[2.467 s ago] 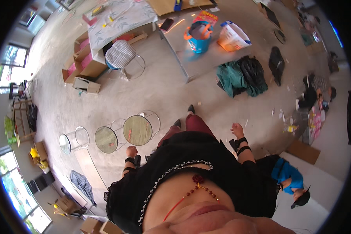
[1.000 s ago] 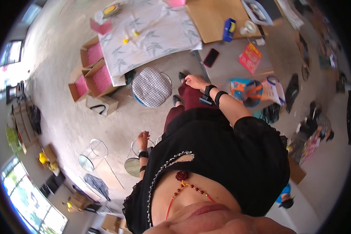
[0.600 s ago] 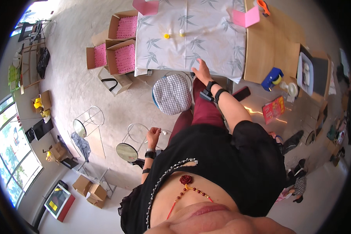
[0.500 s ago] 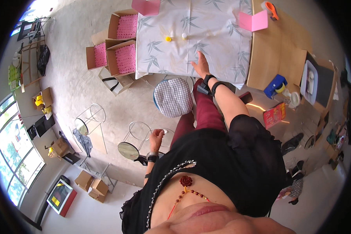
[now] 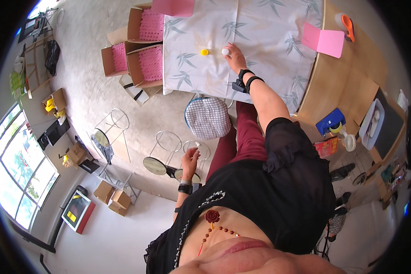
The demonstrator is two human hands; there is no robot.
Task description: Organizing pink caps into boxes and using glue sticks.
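Note:
On the patterned white tablecloth [image 5: 192,75], my right hand [image 5: 235,59] has its thumb and fingers around a small white round object [image 5: 225,52]. Seen from above, that object could be a capped bottle, but its kind is unclear. A small yellow-topped item [image 5: 204,52] stands just to its left, apart from my hand. My left hand [image 5: 190,161] hangs low beside my leg, fingers loosely curled and apart, near the metal-framed stools [image 5: 155,165]. A pale speck shows by its fingertips; I cannot tell whether the hand touches it.
Cartons of pink pieces [image 5: 150,64] stand left of the table. Folded pink cards [image 5: 329,43] and orange-handled scissors [image 5: 348,28] lie on its right. A checked stool cushion [image 5: 208,118] is before me. A blue tape dispenser [image 5: 331,121] and grey bin [image 5: 372,123] sit right.
My right hand has reached forward from the table's near edge and closed around the small white object. My left hand has shifted slightly. The whole view has turned a little.

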